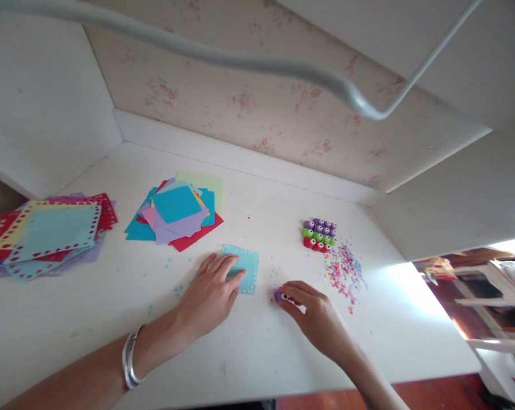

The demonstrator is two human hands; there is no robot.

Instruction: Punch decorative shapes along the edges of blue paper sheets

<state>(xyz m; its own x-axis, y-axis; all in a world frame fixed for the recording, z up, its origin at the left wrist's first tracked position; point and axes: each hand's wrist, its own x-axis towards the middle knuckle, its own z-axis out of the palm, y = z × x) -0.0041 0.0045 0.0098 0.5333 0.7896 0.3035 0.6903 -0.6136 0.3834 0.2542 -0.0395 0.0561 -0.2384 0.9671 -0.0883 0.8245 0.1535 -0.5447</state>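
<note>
My left hand (214, 287) lies flat with fingers spread on a light blue paper square (249, 273), which has small punched holes along its edges. To the right of the paper, my right hand (308, 307) pinches a small purple craft punch (278, 296) between thumb and fingers, close to the white tabletop. The punch is apart from the paper. Tiny light blue paper bits (178, 291) are scattered around my left hand and the sheet. Part of the paper is hidden under my left fingers.
Several purple, green and red punches (319, 234) stand in rows at right, beside a heap of coloured confetti (346, 270). Plain coloured paper (178, 204) is stacked at back left, hole-edged sheets (65, 228) at far left. A grey cable-like bar (240, 58) crosses above.
</note>
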